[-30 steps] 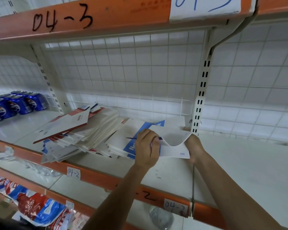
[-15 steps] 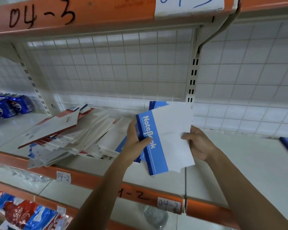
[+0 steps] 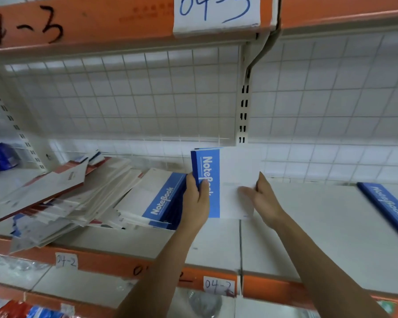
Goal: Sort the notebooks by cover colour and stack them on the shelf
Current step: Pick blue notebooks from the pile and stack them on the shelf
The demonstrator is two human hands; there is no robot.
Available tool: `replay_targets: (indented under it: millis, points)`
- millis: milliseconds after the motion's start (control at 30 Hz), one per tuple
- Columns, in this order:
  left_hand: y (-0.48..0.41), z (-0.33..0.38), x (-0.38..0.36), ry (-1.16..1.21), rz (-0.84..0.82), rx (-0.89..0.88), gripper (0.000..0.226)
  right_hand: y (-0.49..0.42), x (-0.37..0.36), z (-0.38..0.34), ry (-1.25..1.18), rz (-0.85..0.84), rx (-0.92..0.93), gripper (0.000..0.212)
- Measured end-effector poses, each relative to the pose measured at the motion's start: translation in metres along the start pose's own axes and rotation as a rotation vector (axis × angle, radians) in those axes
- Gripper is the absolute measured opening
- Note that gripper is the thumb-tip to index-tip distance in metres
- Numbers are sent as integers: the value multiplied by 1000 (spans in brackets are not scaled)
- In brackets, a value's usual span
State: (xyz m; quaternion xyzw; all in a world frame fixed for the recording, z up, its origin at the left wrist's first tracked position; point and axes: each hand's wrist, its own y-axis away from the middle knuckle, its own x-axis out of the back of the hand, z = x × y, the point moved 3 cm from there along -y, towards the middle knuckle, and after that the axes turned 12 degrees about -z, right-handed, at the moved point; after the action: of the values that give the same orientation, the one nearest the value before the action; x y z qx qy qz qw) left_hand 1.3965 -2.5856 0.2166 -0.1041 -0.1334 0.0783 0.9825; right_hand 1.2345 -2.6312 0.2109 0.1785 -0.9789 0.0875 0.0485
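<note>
Notebooks [image 3: 78,193] in a slumped heap of red, white and blue covers on the left of the shelf [image 3: 308,237], just right of the blue cans [image 3: 0,157], with a blue-banded copy [image 3: 161,200] topmost at the heap's right end. Next along, an upright bundle [image 3: 230,171] of blue-spined notebooks above the shelf deck, left hand [image 3: 197,200] wrapped round the spine with thumb across the blue band, right hand [image 3: 262,198] at the white cover's far edge, blurred, pinch or mere touch impossible to tell. Far right, well apart, another blue notebook [image 3: 386,207] flat on the same shelf.
</note>
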Motion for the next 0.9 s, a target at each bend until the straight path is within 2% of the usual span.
replay_targets:
  millis: [100, 233, 333, 467, 533, 700, 800, 900]
  points:
    - [9, -13, -9, -16, 4, 91, 13, 5, -9, 10, -30, 46, -23, 37]
    - [10, -15, -11, -9, 24, 124, 12, 8, -10, 10, -51, 131, -28, 28]
    - [14, -22, -12, -111, -38, 189, 8, 15, -16, 17, 32, 149, -86, 6]
    - [12, -25, -17, -171, -108, 221, 5, 20, -17, 22, 128, 215, -125, 10]
    - [10, -21, -24, -140, -141, 198, 4, 22, -7, 17, 164, 259, -108, 10]
    - [1, -3, -65, -116, -176, 160, 6, 40, 32, 0, 246, 384, -30, 25]
    - [-4, 9, -101, -142, -146, 78, 32, 56, 67, -7, 280, 473, -9, 32]
    - [-4, 25, -143, -173, -90, 22, 45, 71, 109, -8, 306, 528, -22, 33]
